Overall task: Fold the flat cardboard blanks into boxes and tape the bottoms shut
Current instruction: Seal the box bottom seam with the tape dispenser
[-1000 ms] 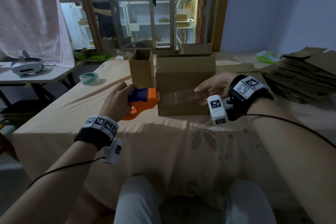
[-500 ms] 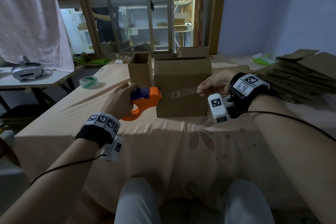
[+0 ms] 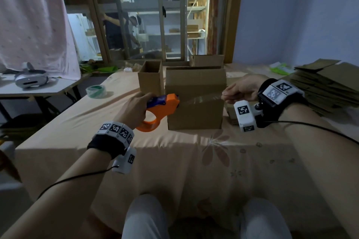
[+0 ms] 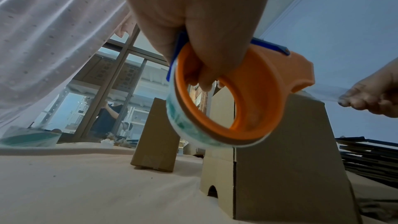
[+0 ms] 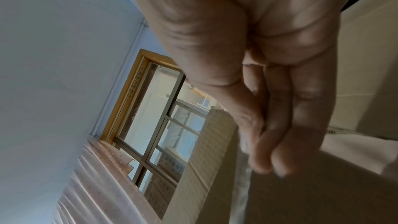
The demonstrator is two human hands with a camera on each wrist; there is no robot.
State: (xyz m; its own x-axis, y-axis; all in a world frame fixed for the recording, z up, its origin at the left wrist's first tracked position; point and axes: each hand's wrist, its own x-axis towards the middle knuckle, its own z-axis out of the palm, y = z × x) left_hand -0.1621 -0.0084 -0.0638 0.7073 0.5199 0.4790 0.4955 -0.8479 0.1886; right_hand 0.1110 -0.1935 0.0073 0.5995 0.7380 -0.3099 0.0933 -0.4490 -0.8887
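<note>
Orange tape dispenser (image 3: 162, 109) gripped in left hand (image 3: 134, 109), fingers hooked through its ring, nose at the near left edge of the box (image 3: 195, 101). Clear tape (image 3: 202, 98) stretches taut from it across the box face to right hand (image 3: 240, 90), which pinches the free end just off the right edge. The box stands between both hands on the cloth-covered table (image 3: 174, 161). To do this well: keep the strip tight and level, press the right end down first, then tear at the dispenser. Beyond the left hand, a narrow finished box (image 3: 150, 79); past the right hand, the stack of flat blanks (image 3: 322, 87).
</note>
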